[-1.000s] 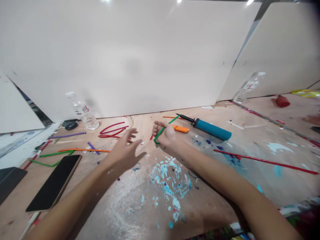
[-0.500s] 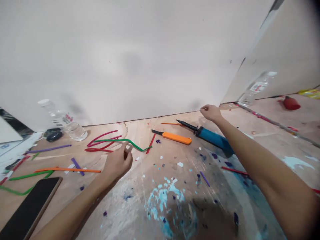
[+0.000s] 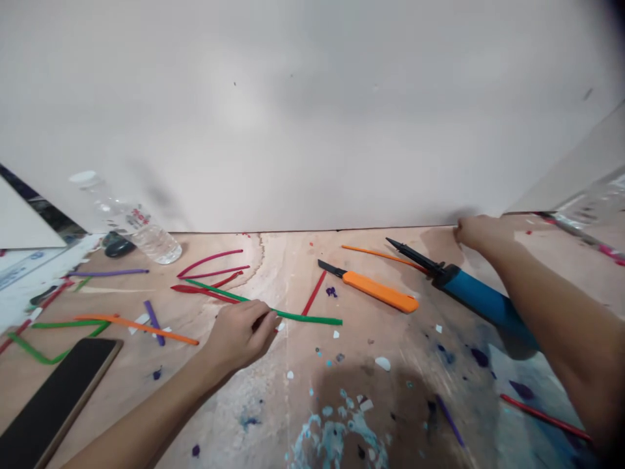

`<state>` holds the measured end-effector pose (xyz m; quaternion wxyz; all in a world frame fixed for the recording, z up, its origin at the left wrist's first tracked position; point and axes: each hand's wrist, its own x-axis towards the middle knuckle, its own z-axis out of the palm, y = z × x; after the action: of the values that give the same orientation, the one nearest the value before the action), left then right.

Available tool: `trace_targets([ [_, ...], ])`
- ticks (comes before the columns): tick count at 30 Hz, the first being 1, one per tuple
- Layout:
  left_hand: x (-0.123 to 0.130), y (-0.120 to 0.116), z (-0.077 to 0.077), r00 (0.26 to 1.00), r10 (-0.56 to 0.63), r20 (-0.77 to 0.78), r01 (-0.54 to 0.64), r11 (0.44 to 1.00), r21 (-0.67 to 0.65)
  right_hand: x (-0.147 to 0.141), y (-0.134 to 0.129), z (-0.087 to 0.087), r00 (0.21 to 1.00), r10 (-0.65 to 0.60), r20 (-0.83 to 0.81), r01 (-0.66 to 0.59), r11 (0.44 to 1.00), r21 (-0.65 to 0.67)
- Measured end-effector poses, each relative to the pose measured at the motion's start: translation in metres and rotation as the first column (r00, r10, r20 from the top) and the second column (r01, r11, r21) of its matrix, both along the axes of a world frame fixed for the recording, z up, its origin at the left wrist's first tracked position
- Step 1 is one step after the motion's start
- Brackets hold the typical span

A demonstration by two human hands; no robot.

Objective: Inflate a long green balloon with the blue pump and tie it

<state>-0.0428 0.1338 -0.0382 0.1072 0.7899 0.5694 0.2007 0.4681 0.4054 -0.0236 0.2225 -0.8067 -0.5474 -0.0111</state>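
My left hand (image 3: 247,333) is closed, thumb against fingers, on a green long balloon (image 3: 312,318), uninflated and stretched out across the tabletop. Red long balloons (image 3: 211,259) lie just beyond that hand, and a short red one (image 3: 314,293) is to its right. My right hand (image 3: 478,233) reaches to the far edge beside the white wall. Its fingers are curled in, and whatever they hold is hidden. Under the right forearm lies a blue hand pump (image 3: 481,298) with a black nozzle. An orange utility knife (image 3: 381,291), blade end out, rests between the hands.
At left stand a tilted clear bottle (image 3: 153,241), a black rounded object (image 3: 118,246) and a dark phone (image 3: 63,397). Orange (image 3: 146,330), green and purple balloons lie near the phone. Paint and paper scraps spot the tabletop (image 3: 273,417). The wall (image 3: 312,130) closes off the back.
The view has shifted right. The green balloon now lies straighter, its right end no longer bent upward. My right hand has gone farther right along the wall's foot.
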Motion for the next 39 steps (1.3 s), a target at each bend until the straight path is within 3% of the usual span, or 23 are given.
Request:
trace_targets([
  [3, -0.002, -0.001, 0.002, 0.998, 0.022, 0.054, -0.023, 1.0, 0.012, -0.013, -0.014, 0.008, 0.995, 0.034, 0.093, -0.019, 0.988, -0.151],
  [7, -0.004, -0.003, 0.008, 0.975, 0.049, 0.218, -0.076, 0.99, 0.117, -0.054, -0.052, 0.043, 0.988, 0.064, 0.142, -0.05, 0.994, -0.102],
  [9, 0.0, -0.008, 0.018, 0.963, -0.013, 0.268, -0.036, 0.984, 0.175, -0.095, -0.09, 0.065, 0.957, 0.288, 0.038, -0.288, 0.958, 0.01],
  [10, 0.004, -0.011, 0.025, 0.954, -0.054, 0.294, -0.001, 0.983, 0.184, -0.121, -0.113, 0.074, 0.896, 0.437, -0.077, -0.433, 0.899, 0.061],
  [11, 0.008, -0.014, 0.033, 0.937, -0.088, 0.337, 0.035, 0.986, 0.161, -0.148, -0.139, 0.082, 0.784, 0.588, -0.202, -0.577, 0.809, 0.112],
  [12, 0.012, -0.018, 0.042, 0.911, -0.107, 0.398, 0.069, 0.992, 0.11, -0.177, -0.165, 0.089, 0.63, 0.71, -0.313, -0.702, 0.694, 0.161],
  [14, 0.017, -0.024, 0.063, 0.845, -0.111, 0.523, 0.155, 0.987, -0.041, -0.23, -0.21, 0.097, 0.34, 0.818, -0.464, -0.83, 0.493, 0.261],
  [15, 0.016, -0.027, 0.073, 0.825, -0.105, 0.556, 0.199, 0.974, -0.112, -0.253, -0.227, 0.099, 0.264, 0.834, -0.485, -0.841, 0.445, 0.308],
  [17, 0.01, -0.032, 0.09, 0.812, -0.068, 0.579, 0.207, 0.962, -0.177, -0.287, -0.246, 0.099, 0.194, 0.852, -0.486, -0.807, 0.42, 0.414],
  [20, -0.007, -0.038, 0.103, 0.757, -0.024, 0.653, 0.183, 0.967, -0.177, -0.312, -0.249, 0.098, 0.215, 0.853, -0.476, -0.756, 0.454, 0.472],
  [23, -0.019, -0.043, 0.098, 0.758, -0.029, 0.652, 0.229, 0.947, -0.225, -0.324, -0.25, 0.1, 0.282, 0.863, -0.419, -0.692, 0.486, 0.534],
  [24, -0.02, -0.043, 0.093, 0.781, -0.029, 0.624, 0.223, 0.946, -0.235, -0.327, -0.253, 0.1, 0.284, 0.879, -0.382, -0.687, 0.465, 0.558],
  [26, -0.02, -0.041, 0.085, 0.828, -0.021, 0.56, 0.18, 0.956, -0.231, -0.332, -0.263, 0.099, 0.249, 0.926, -0.284, -0.759, 0.369, 0.537],
  [28, -0.018, -0.039, 0.078, 0.861, -0.005, 0.509, 0.139, 0.964, -0.225, -0.334, -0.271, 0.095, 0.205, 0.956, -0.209, -0.882, 0.273, 0.383],
  [29, -0.017, -0.039, 0.077, 0.874, -0.001, 0.487, 0.127, 0.966, -0.227, -0.334, -0.273, 0.092, 0.199, 0.96, -0.198, -0.923, 0.252, 0.29],
  [32, -0.012, -0.041, 0.078, 0.932, -0.058, 0.357, 0.147, 0.963, -0.228, -0.329, -0.27, 0.083, 0.226, 0.955, -0.191, -0.96, 0.252, 0.124],
  [39, -0.011, -0.049, 0.086, 0.973, -0.228, 0.041, 0.231, 0.967, -0.104, -0.324, -0.268, 0.078, 0.159, 0.961, -0.228, -0.985, 0.169, 0.025],
])
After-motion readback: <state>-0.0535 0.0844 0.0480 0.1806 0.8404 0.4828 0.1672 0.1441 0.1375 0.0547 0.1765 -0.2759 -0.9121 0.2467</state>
